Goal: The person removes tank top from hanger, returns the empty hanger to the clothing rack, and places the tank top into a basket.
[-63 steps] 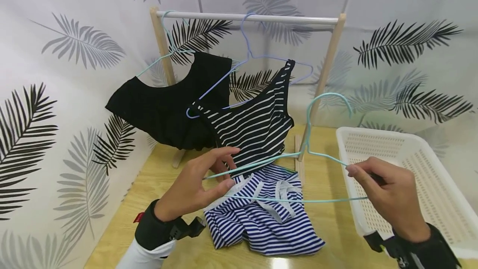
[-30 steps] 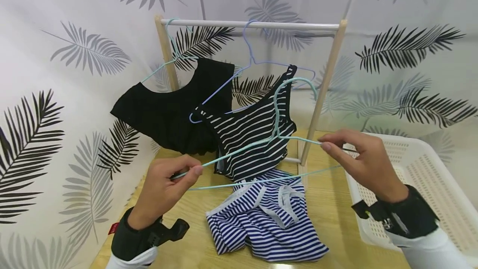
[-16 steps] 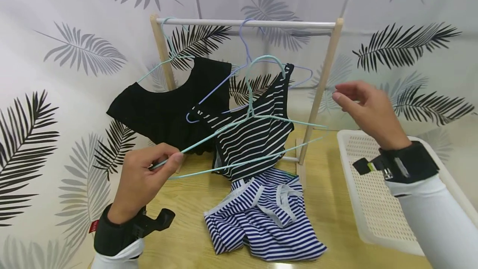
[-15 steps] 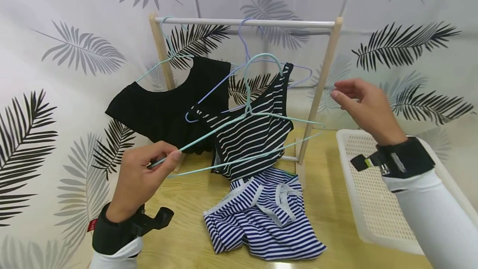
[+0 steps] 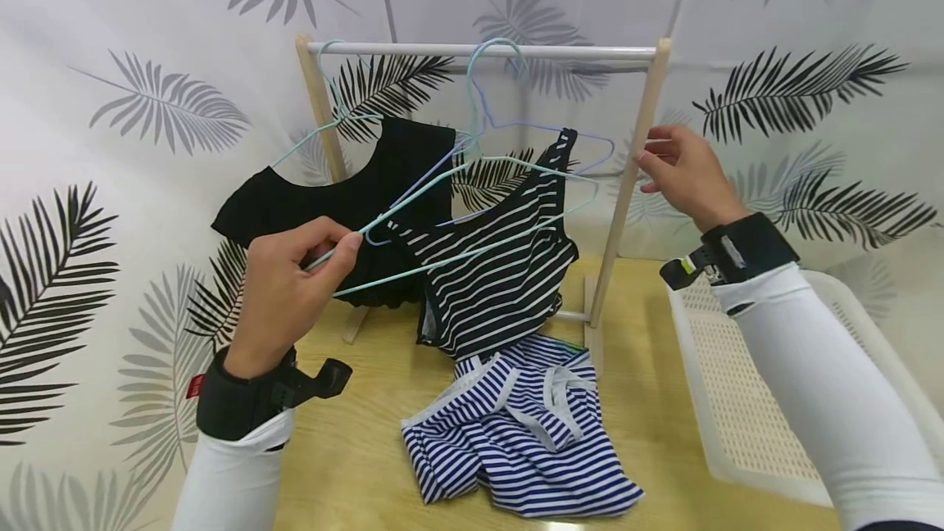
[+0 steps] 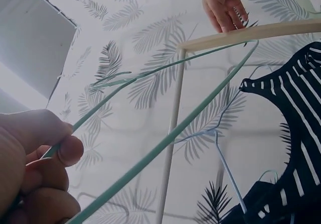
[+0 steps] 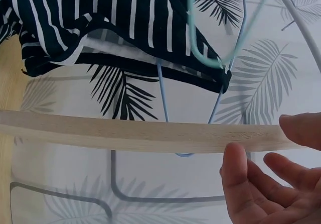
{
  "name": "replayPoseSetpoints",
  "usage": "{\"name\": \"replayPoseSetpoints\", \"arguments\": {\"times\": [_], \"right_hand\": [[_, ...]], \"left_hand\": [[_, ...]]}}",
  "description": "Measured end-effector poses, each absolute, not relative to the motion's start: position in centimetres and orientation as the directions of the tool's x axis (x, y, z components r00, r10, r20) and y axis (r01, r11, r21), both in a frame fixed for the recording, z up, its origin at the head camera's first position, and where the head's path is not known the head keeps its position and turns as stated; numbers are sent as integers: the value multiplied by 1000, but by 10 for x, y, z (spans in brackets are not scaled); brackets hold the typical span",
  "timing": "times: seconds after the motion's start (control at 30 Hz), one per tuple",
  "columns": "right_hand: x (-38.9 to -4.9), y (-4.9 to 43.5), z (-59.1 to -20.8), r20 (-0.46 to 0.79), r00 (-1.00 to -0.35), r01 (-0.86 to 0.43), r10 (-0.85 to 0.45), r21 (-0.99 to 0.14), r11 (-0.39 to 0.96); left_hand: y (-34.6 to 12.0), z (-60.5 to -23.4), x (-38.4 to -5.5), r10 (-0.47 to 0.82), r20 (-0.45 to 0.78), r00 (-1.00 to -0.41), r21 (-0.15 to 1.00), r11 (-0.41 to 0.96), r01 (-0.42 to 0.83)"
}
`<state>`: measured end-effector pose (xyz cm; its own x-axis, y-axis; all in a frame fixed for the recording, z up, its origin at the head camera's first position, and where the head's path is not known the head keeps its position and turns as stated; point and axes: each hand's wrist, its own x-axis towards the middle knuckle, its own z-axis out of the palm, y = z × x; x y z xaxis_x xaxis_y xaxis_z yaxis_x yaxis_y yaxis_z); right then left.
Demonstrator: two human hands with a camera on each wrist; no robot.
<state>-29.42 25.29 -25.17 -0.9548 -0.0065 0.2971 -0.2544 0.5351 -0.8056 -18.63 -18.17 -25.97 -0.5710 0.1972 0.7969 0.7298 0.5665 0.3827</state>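
Note:
My left hand [image 5: 283, 293] pinches one arm of a mint-green clothes hanger [image 5: 404, 201] and holds it before the rack. No garment is on this hanger; its hook stands at the height of the rack's bar [image 5: 575, 50], and whether it touches is unclear. At the rack's right wooden post [image 5: 625, 183], my right hand [image 5: 686, 174] has its fingers loosely bent. The right wrist view has thumb and index fingertip at the post's edges [image 7: 150, 133]. A black-and-white striped top [image 5: 509, 277] hangs from a blue hanger [image 5: 590, 134], behind the mint one.
A black top [image 5: 339, 207] hangs at the rack's left on another mint-green hanger [image 5: 306, 138]. Below the rack, a blue-and-white striped garment [image 5: 516, 457] lies on the wooden table [image 5: 347, 449]. A white plastic basket [image 5: 745, 383] stands at the right, partly behind my right forearm.
My right hand has let go of the hanger and moved to the rack's post. My left hand has shifted left, then up, bringing the hanger's hook to the bar's height.

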Motion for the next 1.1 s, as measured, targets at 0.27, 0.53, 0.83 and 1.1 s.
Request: {"name": "replayPoseSetpoints", "arguments": {"times": [0.27, 0.53, 0.83, 1.1], "right_hand": [[-304, 250, -260, 329, -944, -285, -8, -807, 517], [-310, 256, -263, 414, -910, -338, -13, -725, 600], [-313, 259, -267, 443, -896, -368, -41, -687, 627], [-313, 261, -270, 427, -903, -360, -54, -680, 639]], "left_hand": [[-150, -250, -219, 241, 783, -573, 350, 592, 726], [-110, -244, -247, 270, 807, -525, 302, 575, 760], [-68, -245, -274, 268, 843, -467, 267, 545, 795], [-38, -265, -289, 253, 818, -517, 309, 564, 766]]}}
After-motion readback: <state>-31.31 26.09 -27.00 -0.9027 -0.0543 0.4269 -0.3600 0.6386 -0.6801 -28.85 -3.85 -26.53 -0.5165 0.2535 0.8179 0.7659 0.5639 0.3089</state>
